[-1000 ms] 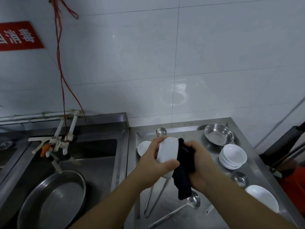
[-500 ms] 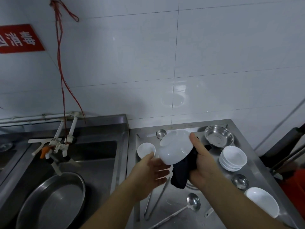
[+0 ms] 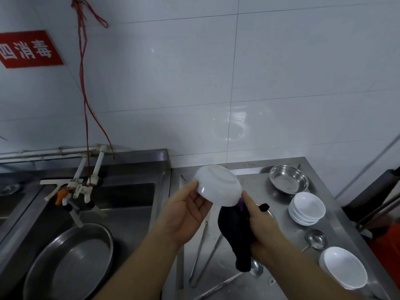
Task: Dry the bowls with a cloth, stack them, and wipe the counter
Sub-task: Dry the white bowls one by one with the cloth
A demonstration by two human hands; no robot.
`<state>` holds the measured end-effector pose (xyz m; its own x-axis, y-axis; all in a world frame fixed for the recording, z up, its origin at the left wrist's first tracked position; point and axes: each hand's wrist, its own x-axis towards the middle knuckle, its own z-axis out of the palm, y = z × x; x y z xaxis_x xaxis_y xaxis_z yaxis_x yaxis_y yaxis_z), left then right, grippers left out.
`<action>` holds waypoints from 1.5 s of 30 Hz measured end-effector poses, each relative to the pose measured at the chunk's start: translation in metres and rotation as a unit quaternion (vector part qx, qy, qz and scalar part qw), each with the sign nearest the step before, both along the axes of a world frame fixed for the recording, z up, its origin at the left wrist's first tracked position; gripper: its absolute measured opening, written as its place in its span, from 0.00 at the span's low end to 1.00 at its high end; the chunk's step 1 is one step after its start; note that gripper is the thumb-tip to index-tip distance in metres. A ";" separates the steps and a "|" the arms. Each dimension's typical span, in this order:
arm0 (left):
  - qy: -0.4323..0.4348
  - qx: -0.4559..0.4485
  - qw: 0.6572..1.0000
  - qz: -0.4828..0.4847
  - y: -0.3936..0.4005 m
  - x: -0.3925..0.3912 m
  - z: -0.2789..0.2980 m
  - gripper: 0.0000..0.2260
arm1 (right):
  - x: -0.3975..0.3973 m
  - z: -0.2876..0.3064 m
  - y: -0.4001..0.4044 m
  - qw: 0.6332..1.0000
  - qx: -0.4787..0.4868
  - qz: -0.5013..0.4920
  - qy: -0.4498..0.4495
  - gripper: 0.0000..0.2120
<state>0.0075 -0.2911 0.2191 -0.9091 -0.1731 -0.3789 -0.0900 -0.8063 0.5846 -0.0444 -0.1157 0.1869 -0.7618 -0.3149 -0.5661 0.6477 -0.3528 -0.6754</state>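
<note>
White wall tiles [image 3: 281, 72] with a red sign [image 3: 28, 48] and a hanging red cord [image 3: 83, 83] form the background; below lie a steel sink [image 3: 121, 204] holding a large metal basin [image 3: 71, 260], with taps [image 3: 80, 189] above it, and to the right a steel counter [image 3: 255, 182]. On the counter are seen a stack of white bowls [image 3: 307, 208], a single white bowl [image 3: 344, 270] nearer the viewer, a small steel bowl [image 3: 289, 179] by the wall, a ladle [image 3: 316, 240] and long-handled utensils [image 3: 203, 256].

A white bowl [image 3: 217, 185] is held above the counter, inverted and tilted, its foot ring turned up toward the wall and its rim sloping down to the right. The left hand [image 3: 186, 215] is shown palm-up with relaxed fingers supporting the rim's left edge. The right hand [image 3: 259, 221] is closed round a dark cloth [image 3: 236, 232], its thumb touching the bowl's right edge; the cloth hangs lengthwise below the grip.
</note>
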 end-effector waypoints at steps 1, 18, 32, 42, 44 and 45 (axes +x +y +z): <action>0.003 -0.014 1.000 0.004 -0.001 -0.001 0.002 0.22 | 0.000 0.000 0.001 1.000 0.019 -0.006 -0.004 0.20; 0.050 -0.254 0.954 -0.151 0.012 0.017 0.017 0.19 | 0.000 0.036 0.006 0.641 0.249 0.149 0.710 0.23; 0.109 -0.362 0.890 -0.256 0.009 0.035 0.026 0.15 | -0.034 0.053 0.001 0.980 0.111 0.027 0.165 0.13; 0.101 -0.245 0.944 -0.197 0.014 0.028 0.030 0.18 | -0.023 0.029 0.001 1.000 0.013 0.001 0.011 0.24; 0.074 -0.218 0.951 -0.207 0.012 0.024 0.038 0.19 | -0.024 0.033 0.001 0.999 0.036 0.001 0.011 0.22; 0.060 -0.210 0.953 -0.210 0.011 0.022 0.041 0.19 | -0.025 0.033 0.000 0.999 0.048 -0.001 0.019 0.22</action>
<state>0.0295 -0.2797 0.2604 -0.9641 0.1028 -0.2448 -0.2654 -0.4071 0.8740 -0.0690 -0.1154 0.2199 -0.7837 -0.2592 -0.5645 0.6206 -0.2867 -0.7299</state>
